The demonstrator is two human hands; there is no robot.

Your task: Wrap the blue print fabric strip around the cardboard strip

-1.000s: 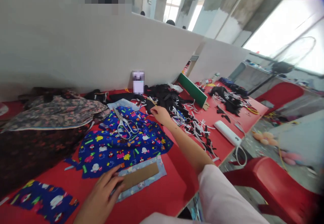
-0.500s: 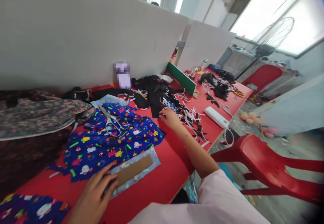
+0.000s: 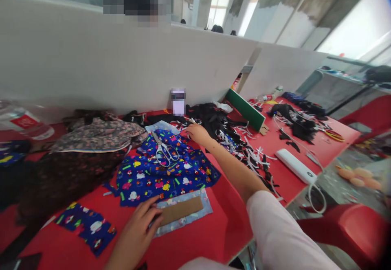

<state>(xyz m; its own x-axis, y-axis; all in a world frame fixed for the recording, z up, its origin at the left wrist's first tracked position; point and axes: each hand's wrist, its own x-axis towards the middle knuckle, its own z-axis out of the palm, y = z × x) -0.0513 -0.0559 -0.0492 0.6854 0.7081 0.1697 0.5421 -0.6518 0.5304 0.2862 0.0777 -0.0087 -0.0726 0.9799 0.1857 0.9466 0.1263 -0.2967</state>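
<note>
Surface and room: one red bench (image 3: 226, 217), smooth, running from lower left to the right; behind it, one pale partition (image 3: 122, 66), plain-faced. Beyond it I see windows and patchy pillars. Right side: one red chair (image 3: 357, 229), smooth and curved, over a littered floor (image 3: 332, 182).

Hidden or unclear: one pixelated patch above the partition; one small upright panel (image 3: 178, 102) against it, its upper part pixelated. The chair runs into the dark frame corner. The bottle (image 3: 26, 123), clear with a red label, is cut by the left edge. The near end of the cardboard strip (image 3: 183, 209) is under the left hand (image 3: 137, 229).

Materials and shapes: the strip, brown, flat and long, lies on a pale-blue printed cloth (image 3: 207, 205). Beyond it, one rumpled blue printed cloth (image 3: 183, 172), bearing metal scissors (image 3: 165, 154) with two looped handles. Lower left, one small blue piece (image 3: 88, 227) of like print. Left, a floral cloth (image 3: 97, 135), gathered, pale-edged. Far side, a tangle of black scraps (image 3: 210, 117) with thin white ties. Right, one green board (image 3: 246, 109) on edge and one long white device (image 3: 296, 166) with a cord.

Hands: left grip, fingers loosely spread at the strip's end. Right hand (image 3: 195, 133), beyond the blue printed cloth and beside the scraps, fingers curled; I cannot tell whether its grip pinches anything.
</note>
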